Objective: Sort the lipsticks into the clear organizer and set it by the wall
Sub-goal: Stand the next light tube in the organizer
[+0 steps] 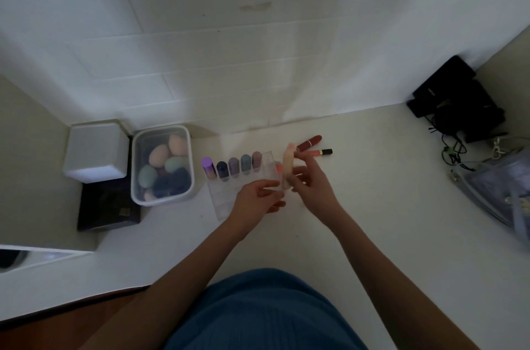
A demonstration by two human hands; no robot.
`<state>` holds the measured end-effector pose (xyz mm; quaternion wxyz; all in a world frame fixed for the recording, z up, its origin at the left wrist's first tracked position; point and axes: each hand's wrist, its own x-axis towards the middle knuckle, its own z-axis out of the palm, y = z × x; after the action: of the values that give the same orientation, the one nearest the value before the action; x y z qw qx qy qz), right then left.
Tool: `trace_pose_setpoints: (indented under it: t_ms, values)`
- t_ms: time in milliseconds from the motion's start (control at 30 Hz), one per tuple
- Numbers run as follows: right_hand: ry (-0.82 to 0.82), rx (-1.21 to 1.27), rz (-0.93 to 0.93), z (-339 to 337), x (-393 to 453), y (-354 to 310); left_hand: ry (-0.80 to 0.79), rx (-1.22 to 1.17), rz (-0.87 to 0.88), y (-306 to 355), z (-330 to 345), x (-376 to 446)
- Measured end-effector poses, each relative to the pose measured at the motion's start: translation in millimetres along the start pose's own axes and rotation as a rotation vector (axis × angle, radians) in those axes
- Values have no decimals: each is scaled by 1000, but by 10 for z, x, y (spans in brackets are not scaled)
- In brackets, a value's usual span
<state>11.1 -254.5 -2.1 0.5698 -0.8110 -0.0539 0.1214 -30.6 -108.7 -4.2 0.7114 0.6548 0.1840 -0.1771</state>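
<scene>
The clear organizer [226, 194] stands on the white counter with several lipsticks [233, 167] upright in its far row, the leftmost with a purple cap [207, 166]. My left hand [258, 199] grips the organizer's right front part. My right hand [308, 177] holds a pale pink lipstick [287, 167] upright at the organizer's right end. Two more lie on the counter beyond it: a dark red lipstick [309, 142] and a thin pink gloss tube with a black cap [318, 152].
A clear tub [137, 177] of makeup sponges sits left of the organizer, beside a white box [96, 153] and a black box [106, 210]. The tiled wall [229, 62] rises behind. Black gear with cables [456, 100] and a clear pouch [499, 192] lie at the right.
</scene>
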Motion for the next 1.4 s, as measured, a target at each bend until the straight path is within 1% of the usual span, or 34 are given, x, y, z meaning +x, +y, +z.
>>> trace_pose_setpoints:
  t_ms: [100, 200, 333, 433, 533, 667, 767, 833, 933, 967, 1067, 1100, 1167, 1267, 1333, 1400]
  values:
    - [-43, 66, -13, 61, -86, -55, -34, -8, 15, 10, 2, -23]
    - [-47, 103, 15, 72, -118, -62, -18, 21, 34, -16, -35, -44]
    - [9, 133, 46, 71, -145, -87, 7, 62, 101, -36, -53, -63]
    - [27, 141, 45, 74, -134, -123, 24, 35, 153, -15, -43, -79]
    - [9, 177, 29, 84, -125, -151, 69, -27, 182, 20, -57, -78]
    - [-19, 301, 79, 93, -136, -191, 140, -32, 202, 13, -101, -69]
    - [-25, 346, 111, 59, -142, -192, 237, -103, 228, 28, -131, -48]
    - [-37, 318, 122, 57, -152, -169, 271, -125, 251, 72, -147, -23]
    - [-13, 124, 83, 88, -159, -117, 215, -141, 241, 96, -128, -9]
    - [-29, 81, 73, 99, -155, -110, 200, -124, 238, 90, -117, -13]
    - [-150, -14, 13, 128, -125, -97, 195, -51, 264, 67, -118, -17]
    - [-151, -49, -5, 133, -101, -95, 204, -40, 272, 61, -126, -14]
    - [-61, -85, -15, 121, -16, -113, 235, -35, 263, 42, -130, 1]
    - [105, -15, -15, 65, 163, -215, 275, 30, 191, -13, -147, 23]
    - [136, 32, -57, 54, 277, -308, 273, 60, 143, -53, -182, 40]
    - [107, 5, -97, 81, 369, -371, 275, 83, 115, -80, -214, 57]
